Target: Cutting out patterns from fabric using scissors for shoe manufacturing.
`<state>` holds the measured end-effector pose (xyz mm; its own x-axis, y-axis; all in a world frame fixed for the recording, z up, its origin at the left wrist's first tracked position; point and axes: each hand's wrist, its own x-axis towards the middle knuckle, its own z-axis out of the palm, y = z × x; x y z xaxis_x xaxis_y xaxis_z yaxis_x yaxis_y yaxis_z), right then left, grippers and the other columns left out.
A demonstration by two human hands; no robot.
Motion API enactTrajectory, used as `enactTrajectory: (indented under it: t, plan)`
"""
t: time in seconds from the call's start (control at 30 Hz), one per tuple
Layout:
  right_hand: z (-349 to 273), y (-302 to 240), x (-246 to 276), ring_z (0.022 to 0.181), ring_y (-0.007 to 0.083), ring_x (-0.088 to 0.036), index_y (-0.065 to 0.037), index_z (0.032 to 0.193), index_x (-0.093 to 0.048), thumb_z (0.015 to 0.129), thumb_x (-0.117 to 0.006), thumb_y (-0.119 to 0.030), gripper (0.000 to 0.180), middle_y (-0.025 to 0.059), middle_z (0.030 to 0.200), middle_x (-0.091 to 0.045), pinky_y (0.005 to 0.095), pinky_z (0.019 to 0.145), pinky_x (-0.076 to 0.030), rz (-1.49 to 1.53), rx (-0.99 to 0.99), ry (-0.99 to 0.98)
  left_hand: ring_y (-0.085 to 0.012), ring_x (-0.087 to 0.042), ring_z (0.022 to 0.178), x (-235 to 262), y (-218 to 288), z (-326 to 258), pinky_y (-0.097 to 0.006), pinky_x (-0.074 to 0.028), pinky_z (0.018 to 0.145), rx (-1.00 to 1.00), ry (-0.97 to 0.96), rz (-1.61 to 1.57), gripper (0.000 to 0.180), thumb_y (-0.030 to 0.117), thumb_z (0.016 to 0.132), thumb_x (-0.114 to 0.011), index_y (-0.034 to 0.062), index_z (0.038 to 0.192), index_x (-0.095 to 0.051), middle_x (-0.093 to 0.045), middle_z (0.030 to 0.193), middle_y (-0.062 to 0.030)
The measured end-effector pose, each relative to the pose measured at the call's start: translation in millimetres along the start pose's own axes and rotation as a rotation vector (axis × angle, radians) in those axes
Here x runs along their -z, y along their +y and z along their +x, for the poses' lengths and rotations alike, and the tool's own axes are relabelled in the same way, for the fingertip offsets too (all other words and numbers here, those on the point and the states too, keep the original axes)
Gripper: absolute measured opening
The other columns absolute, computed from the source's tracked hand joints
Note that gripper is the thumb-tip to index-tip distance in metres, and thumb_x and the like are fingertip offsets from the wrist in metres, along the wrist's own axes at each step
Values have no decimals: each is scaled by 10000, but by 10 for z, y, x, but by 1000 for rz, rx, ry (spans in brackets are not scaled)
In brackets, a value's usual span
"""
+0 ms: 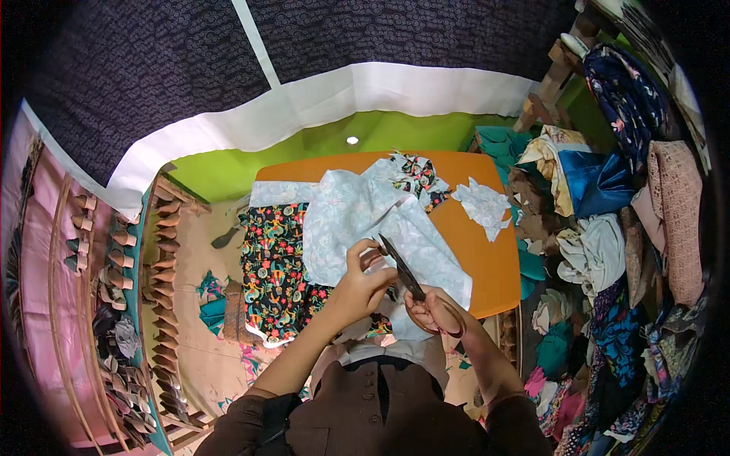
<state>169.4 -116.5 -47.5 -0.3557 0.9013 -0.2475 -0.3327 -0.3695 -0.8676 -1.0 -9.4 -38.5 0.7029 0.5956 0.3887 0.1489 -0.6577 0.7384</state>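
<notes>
Dark metal scissors (403, 271) are in my right hand (430, 310), its fingers wrapped round the handles and the blades pointing up and to the left. My left hand (363, 281) is just left of the blades, with thumb and fingers curled toward each other. Whatever may be between these fingertips is too small to make out. Below both hands, pale blue-white cloth (342, 220) is spread in loose folds, with a faint print showing. Black fabric with a red, green and orange pattern (274, 258) lies at its left and hangs over the near side.
An orange table (490, 277) bears the cloth and a jagged pale scrap (483, 207). Heaped fabrics (601, 251) crowd the right side. At left stand racks of shoe-shaped forms (163, 296). A dark patterned curtain (411, 34) hangs ahead. Scraps (213, 304) lie on the floor.
</notes>
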Motion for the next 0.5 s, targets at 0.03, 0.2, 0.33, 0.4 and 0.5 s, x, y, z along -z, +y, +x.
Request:
enactTrajectory:
  t: [0.03, 0.2, 0.33, 0.4, 0.5]
  plan:
    - [5, 26, 54, 412, 6, -281, -74, 871, -416, 745, -336, -691, 635, -71, 567, -311, 152, 345, -226, -19, -23, 3, -345, -448, 1067, -3, -9, 11, -383, -423, 914, 2, 3, -10, 161, -5, 720, -583, 53, 869, -579, -273, 1149, -185]
    - [41, -35, 108, 421, 8, -266, -73, 882, -412, 706, -322, -723, 679, -73, 568, -300, 154, 352, -214, 25, -91, -43, -344, -437, 1078, 10, -26, 37, -383, -425, 913, 32, -11, 10, 155, 0, 720, -582, 50, 867, -580, -283, 1142, -187]
    - [119, 123, 232, 444, 10, -213, -79, 918, -410, 670, -311, -752, 724, -78, 585, -271, 161, 372, -169, 229, -73, -168, -350, -449, 1062, -24, -12, 45, -381, -425, 913, 44, -73, 23, 189, -4, 714, -579, 60, 892, -579, -296, 1135, -182]
    - [146, 107, 241, 451, 11, -195, -82, 925, -408, 662, -306, -759, 734, -79, 594, -265, 165, 379, -156, 269, -105, -205, -355, -461, 1047, -6, -19, 36, -383, -426, 910, 43, -52, 53, 199, -3, 712, -582, 66, 899, -580, -297, 1134, -180]
    - [166, 38, 260, 450, 10, -186, -88, 920, -409, 661, -292, -763, 732, -75, 608, -275, 165, 382, -152, 252, -150, -155, -362, -465, 1040, -8, -42, 23, -390, -427, 904, 64, -28, 58, 211, 1, 710, -584, 74, 908, -582, -297, 1134, -179]
